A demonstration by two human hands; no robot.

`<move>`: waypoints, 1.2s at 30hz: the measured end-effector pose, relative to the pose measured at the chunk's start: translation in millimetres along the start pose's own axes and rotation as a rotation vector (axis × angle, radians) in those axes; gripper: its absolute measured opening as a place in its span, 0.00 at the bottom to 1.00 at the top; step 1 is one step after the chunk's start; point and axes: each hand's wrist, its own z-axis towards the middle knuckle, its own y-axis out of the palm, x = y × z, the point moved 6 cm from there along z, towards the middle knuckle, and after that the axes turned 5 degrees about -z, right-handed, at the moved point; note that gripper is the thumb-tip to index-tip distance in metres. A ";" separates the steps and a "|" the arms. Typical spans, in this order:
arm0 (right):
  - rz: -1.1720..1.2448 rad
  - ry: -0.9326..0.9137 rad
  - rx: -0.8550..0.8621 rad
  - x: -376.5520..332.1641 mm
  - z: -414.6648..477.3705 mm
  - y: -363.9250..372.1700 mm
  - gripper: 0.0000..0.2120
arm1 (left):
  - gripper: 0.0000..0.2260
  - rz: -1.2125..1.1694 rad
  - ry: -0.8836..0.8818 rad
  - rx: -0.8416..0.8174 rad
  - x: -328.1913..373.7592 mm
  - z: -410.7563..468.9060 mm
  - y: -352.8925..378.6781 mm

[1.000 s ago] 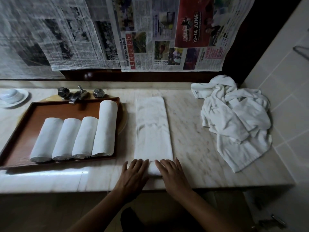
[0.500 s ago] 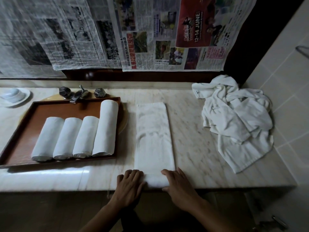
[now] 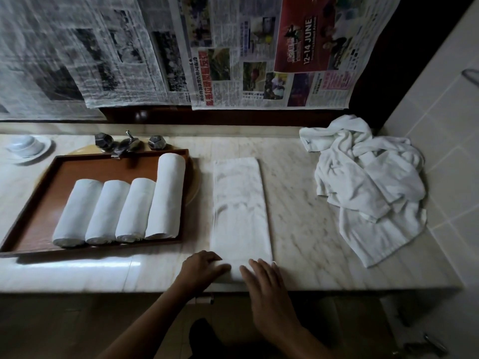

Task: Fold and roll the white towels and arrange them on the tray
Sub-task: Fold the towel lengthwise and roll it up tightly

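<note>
My left hand [image 3: 204,268] curls round the near end of the folded towel [image 3: 239,208] at 6 o'clock; my right hand [image 3: 261,278] presses it flat-fingered, probably to start a tight roll. The tray [image 3: 64,172] of rolled towels [image 3: 140,208] sits at 9 o'clock.

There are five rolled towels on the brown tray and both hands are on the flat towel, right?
Not quite. The head view shows four rolled towels on the brown tray, not five. The left hand and right hand are on the flat towel.
</note>
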 end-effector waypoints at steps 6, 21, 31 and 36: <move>-0.015 0.008 -0.092 6.5 6.0 7.1 0.35 | 0.26 -0.037 0.048 0.288 2.9 -13.2 -0.5; -0.050 0.057 -0.223 23.8 39.5 14.0 0.36 | 0.31 0.593 0.496 0.136 12.7 -8.1 38.4; 0.014 -0.026 -0.361 38.0 49.2 3.9 0.38 | 0.33 0.594 0.477 0.033 11.0 -10.9 28.6; 0.173 0.051 -0.379 44.1 30.4 -0.7 0.24 | 0.24 0.445 0.471 -0.025 0.0 -23.7 31.1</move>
